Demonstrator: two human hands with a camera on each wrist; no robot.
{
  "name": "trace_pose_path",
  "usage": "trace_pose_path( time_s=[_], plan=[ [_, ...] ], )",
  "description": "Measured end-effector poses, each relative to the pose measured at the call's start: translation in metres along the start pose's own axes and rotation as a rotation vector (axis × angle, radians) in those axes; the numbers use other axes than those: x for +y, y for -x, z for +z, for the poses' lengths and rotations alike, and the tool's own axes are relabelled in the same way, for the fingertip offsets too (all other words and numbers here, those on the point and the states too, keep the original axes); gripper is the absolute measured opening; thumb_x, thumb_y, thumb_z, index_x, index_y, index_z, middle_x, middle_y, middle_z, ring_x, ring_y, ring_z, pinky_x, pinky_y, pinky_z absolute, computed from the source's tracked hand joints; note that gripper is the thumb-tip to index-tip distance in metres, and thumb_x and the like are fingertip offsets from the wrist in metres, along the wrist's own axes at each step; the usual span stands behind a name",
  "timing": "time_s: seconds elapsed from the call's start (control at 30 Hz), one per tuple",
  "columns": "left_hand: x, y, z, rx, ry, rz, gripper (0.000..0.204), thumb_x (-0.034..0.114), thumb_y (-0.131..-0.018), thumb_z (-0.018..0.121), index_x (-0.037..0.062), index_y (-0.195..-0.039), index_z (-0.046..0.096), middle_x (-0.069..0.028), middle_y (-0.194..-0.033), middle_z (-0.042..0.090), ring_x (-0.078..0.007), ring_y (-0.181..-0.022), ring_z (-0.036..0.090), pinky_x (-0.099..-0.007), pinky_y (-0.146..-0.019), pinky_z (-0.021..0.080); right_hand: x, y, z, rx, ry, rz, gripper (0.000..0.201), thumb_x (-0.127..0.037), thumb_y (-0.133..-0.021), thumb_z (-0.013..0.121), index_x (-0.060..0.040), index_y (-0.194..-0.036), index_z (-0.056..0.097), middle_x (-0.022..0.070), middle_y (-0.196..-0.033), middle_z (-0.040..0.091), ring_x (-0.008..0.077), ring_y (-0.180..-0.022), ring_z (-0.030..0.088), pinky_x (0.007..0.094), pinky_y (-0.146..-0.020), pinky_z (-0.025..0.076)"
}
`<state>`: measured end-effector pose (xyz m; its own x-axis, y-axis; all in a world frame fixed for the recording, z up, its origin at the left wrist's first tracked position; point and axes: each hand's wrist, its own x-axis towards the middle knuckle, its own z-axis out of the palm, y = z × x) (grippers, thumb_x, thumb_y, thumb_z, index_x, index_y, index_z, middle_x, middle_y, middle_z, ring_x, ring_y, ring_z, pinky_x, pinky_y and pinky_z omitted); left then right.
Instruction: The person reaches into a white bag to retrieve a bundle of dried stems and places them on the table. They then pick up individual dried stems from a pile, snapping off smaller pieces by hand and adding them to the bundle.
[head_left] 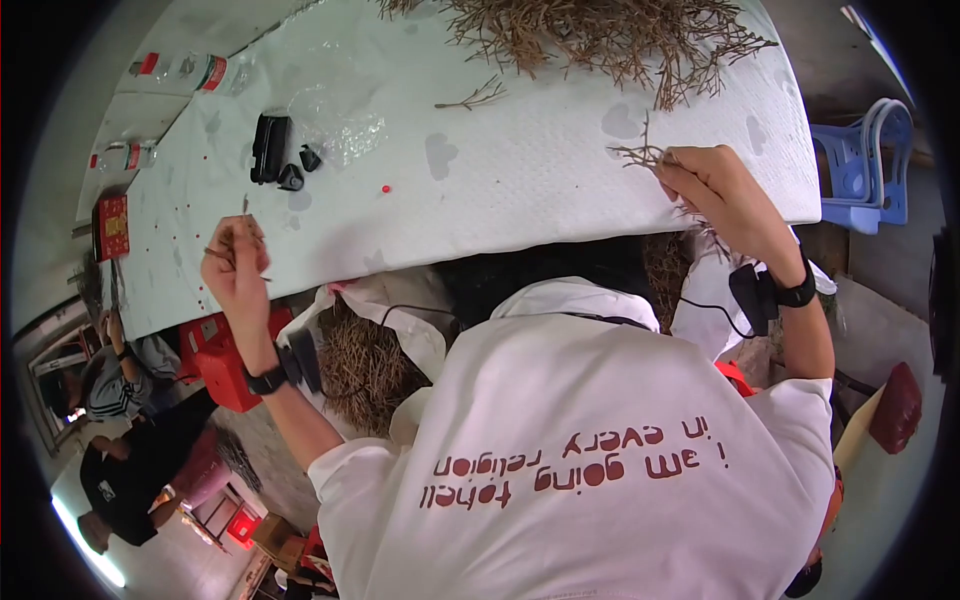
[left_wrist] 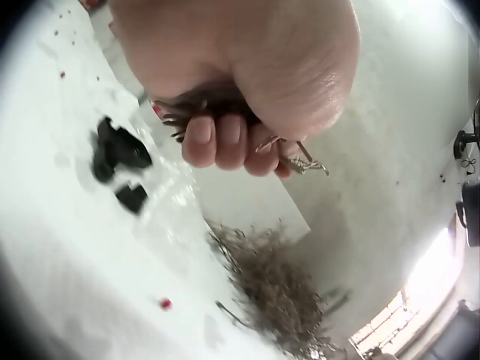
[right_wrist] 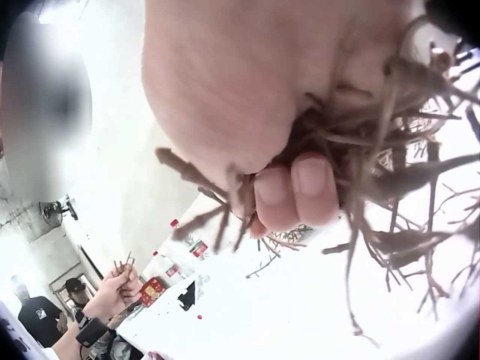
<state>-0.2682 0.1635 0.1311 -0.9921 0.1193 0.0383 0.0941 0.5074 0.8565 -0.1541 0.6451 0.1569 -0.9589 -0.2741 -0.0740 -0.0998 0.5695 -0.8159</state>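
The left hand [head_left: 237, 262] is raised over the table's near-left edge, fingers curled round short brown twigs [left_wrist: 301, 163]. At the right, the right hand [head_left: 722, 195] grips a bunch of branching twigs [head_left: 640, 157] above the table's near edge; in the right wrist view the twigs [right_wrist: 405, 172] stick out on both sides of the curled fingers [right_wrist: 296, 191]. A large heap of brown twigs [head_left: 600, 40] lies at the table's far side, with one loose sprig [head_left: 478, 95] beside it.
On the white table [head_left: 480, 210] are a black case [head_left: 269, 148], small black pieces [head_left: 291, 177], clear plastic, a red bead [head_left: 386, 188], bottles [head_left: 214, 72] and a red box [head_left: 112, 226]. Twig bundles [head_left: 365, 370] sit below the near edge. Blue stools [head_left: 860, 165] stand right; people [head_left: 140, 470] sit left.
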Motion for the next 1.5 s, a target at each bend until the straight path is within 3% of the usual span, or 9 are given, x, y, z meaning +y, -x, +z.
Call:
trace_pose_path(
  time_s=[0.07,0.27,0.53,0.63,0.77,0.9,1.13,1.27,1.5],
  plan=[
    [0.026,0.009,0.043,-0.131,0.161,0.044,0.015,0.013,-0.103,0.055,0.0019,-0.095,0.06,0.0021,-0.08,0.056,-0.0037,-0.065,0.045,-0.0202,-0.057,0.035,-0.007,-0.002,-0.002,-0.005,0.02,0.19,0.027,-0.017,-0.102,0.053,0.0036,-0.086,0.059,0.0081,-0.061,0.053,0.0147,-0.054,0.046,0.0328,-0.054,0.037],
    [0.067,0.005,0.117,-0.365,0.728,-0.133,0.019,0.014,-0.104,0.055,0.0025,-0.089,0.057,0.0017,-0.076,0.053,-0.0026,-0.059,0.041,-0.0191,-0.052,0.032,-0.019,-0.016,0.002,-0.054,-0.078,0.171,0.03,-0.022,-0.103,0.053,0.002,-0.085,0.057,0.0035,-0.064,0.052,0.0095,-0.058,0.044,0.0284,-0.055,0.037],
    [0.092,0.02,0.178,-0.424,0.583,-0.171,0.021,0.015,-0.104,0.056,0.0015,-0.087,0.057,0.0025,-0.072,0.053,-0.0032,-0.059,0.043,-0.0209,-0.052,0.033,-0.002,-0.037,0.023,0.119,-0.321,0.151,0.029,-0.023,-0.104,0.054,0.001,-0.086,0.057,0.0003,-0.072,0.057,0.0061,-0.06,0.044,0.0242,-0.055,0.037],
    [0.099,0.029,0.192,-0.372,0.336,-0.008,0.021,0.014,-0.102,0.057,-0.0002,-0.087,0.057,0.0015,-0.066,0.053,-0.0042,-0.058,0.043,-0.0235,-0.052,0.034,-0.003,-0.045,0.032,0.118,-0.413,0.122,0.03,-0.025,-0.103,0.055,0.0009,-0.088,0.058,-0.0002,-0.075,0.059,0.0051,-0.06,0.045,0.0232,-0.055,0.037],
    [0.098,0.033,0.202,-0.334,0.203,0.083,0.021,0.013,-0.101,0.057,-0.0017,-0.086,0.057,0.0,-0.062,0.052,-0.0054,-0.056,0.043,-0.0258,-0.052,0.035,-0.005,-0.055,0.038,0.174,-0.351,0.091,0.034,-0.029,-0.1,0.061,0.0033,-0.091,0.059,0.0022,-0.073,0.059,0.0088,-0.059,0.046,0.0256,-0.055,0.038],
    [0.093,0.032,0.207,-0.211,0.306,-0.001,0.021,0.013,-0.101,0.057,-0.0019,-0.087,0.057,-0.0017,-0.06,0.052,-0.0069,-0.054,0.044,-0.0272,-0.051,0.036,0.003,-0.068,0.024,0.07,0.135,0.255,0.036,-0.029,-0.096,0.067,0.0055,-0.1,0.06,0.009,-0.08,0.061,0.0203,-0.066,0.055,0.0321,-0.062,0.045],
    [0.1,0.032,0.207,-0.17,0.25,-0.02,0.018,0.013,-0.102,0.056,-0.0011,-0.09,0.058,-0.0003,-0.066,0.056,-0.0055,-0.058,0.048,-0.0238,-0.054,0.037,0.007,-0.082,0.028,0.71,0.527,-0.252,0.03,-0.023,-0.091,0.072,0.0036,-0.101,0.065,0.0171,-0.099,0.061,0.036,-0.096,0.06,0.0415,-0.083,0.048],
    [0.107,0.032,0.215,-0.109,0.218,0.025,0.017,0.01,-0.101,0.057,-0.0021,-0.089,0.057,-0.0032,-0.063,0.056,-0.0079,-0.054,0.047,-0.0266,-0.051,0.038,-0.007,-0.09,0.032,0.832,0.416,-0.363,0.026,-0.023,-0.091,0.072,0.0032,-0.092,0.066,0.0144,-0.091,0.063,0.031,-0.084,0.061,0.0391,-0.074,0.048],
    [0.109,0.026,0.214,-0.056,0.253,0.189,0.012,0.006,-0.099,0.058,-0.0028,-0.091,0.057,-0.0065,-0.06,0.055,-0.0116,-0.05,0.046,-0.0296,-0.048,0.038,-0.029,-0.073,0.042,0.145,-0.013,-0.136,0.026,-0.02,-0.094,0.069,0.0028,-0.082,0.062,0.0095,-0.067,0.058,0.0217,-0.06,0.054,0.0335,-0.056,0.042]
  ],
)
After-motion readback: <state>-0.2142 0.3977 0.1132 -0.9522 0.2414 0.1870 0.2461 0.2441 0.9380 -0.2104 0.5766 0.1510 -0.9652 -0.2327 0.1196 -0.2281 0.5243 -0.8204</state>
